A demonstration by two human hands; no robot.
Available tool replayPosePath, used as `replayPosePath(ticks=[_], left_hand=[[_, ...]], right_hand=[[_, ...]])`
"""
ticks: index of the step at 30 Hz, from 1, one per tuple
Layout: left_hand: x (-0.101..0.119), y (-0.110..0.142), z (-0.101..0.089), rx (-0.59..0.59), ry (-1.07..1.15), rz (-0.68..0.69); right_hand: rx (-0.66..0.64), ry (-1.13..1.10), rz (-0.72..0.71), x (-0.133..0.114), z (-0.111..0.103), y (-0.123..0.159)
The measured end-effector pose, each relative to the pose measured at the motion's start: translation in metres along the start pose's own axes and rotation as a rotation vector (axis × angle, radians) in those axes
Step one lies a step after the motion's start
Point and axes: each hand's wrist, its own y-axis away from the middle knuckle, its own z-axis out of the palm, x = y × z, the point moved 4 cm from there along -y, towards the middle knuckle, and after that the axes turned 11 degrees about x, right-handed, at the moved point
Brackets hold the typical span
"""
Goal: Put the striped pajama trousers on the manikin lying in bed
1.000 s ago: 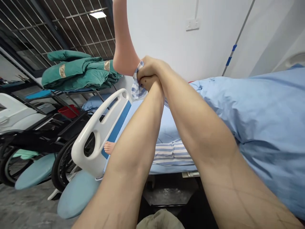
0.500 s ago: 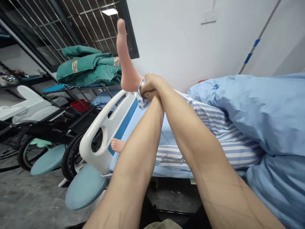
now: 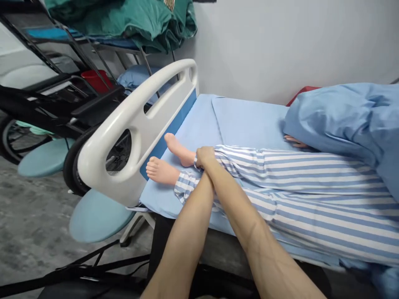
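We've lowered the mannequin's leg [image 3: 176,150] onto the bed [image 3: 249,120].
Our right hand [image 3: 205,156] closes its fingers on the striped trouser cuff [image 3: 197,162]; beneath it, our left forearm's [image 3: 195,211] fingers are hidden.

1. The left forearm [image 3: 187,224] runs in from 6 o'clock, its hand hidden beneath the right hand [image 3: 205,156] on the striped trouser cuff [image 3: 197,162].
2. Green bedding [image 3: 137,20] at 11 o'clock is cut off by the top edge.
3. The mannequin's fingers [image 3: 294,141] at 3 o'clock are half hidden under the blue quilt [image 3: 339,120].

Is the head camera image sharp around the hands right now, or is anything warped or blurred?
Head view: the right hand and striped trouser cuff look reasonably sharp; the white bed end panel bows from wide-angle distortion; the grey floor at lower left looks slightly smeared; lighting is soft, with no strong glare.
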Motion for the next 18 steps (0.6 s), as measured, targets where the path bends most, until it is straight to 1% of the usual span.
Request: replayPosePath(ticks=[1, 2, 3, 5, 7, 9, 11, 13, 14, 16, 18], left_hand=[[-0.004, 0.002, 0.010, -0.031, 0.238, -0.118], [-0.005, 0.003, 0.018, -0.060, 0.420, -0.209], [-0.005, 0.003, 0.022, -0.080, 0.529, -0.257], [-0.001, 0.002, 0.025, -0.113, 0.637, -0.300], [-0.001, 0.001, 0.024, -0.128, 0.708, -0.315], [-0.002, 0.002, 0.024, -0.125, 0.780, -0.327], [-0.002, 0.003, 0.024, -0.124, 0.820, -0.315], [-0.002, 0.003, 0.022, -0.136, 0.834, -0.289], [-0.003, 0.003, 0.020, -0.152, 0.844, -0.280], [-0.007, 0.003, 0.013, -0.189, 0.874, -0.280], [-0.014, 0.005, 0.000, -0.229, 0.908, -0.288]], right_hand=[[-0.006, 0.013, 0.008, 0.000, 0.008, -0.004], [-0.007, 0.023, 0.018, 0.000, 0.013, -0.007], [-0.002, 0.028, 0.024, 0.001, 0.015, -0.010], [-0.009, 0.031, 0.030, 0.001, 0.015, -0.012], [-0.020, 0.031, 0.031, -0.001, 0.012, -0.010], [-0.018, 0.029, 0.039, -0.003, 0.008, -0.004], [0.003, 0.024, 0.053, -0.004, -0.001, 0.004], [0.030, 0.017, 0.061, -0.002, -0.018, 0.012], [0.049, 0.012, 0.058, -0.001, -0.029, 0.017], [0.098, 0.000, 0.050, 0.005, -0.060, 0.026], [0.175, -0.014, 0.053, 0.015, -0.099, 0.037]])
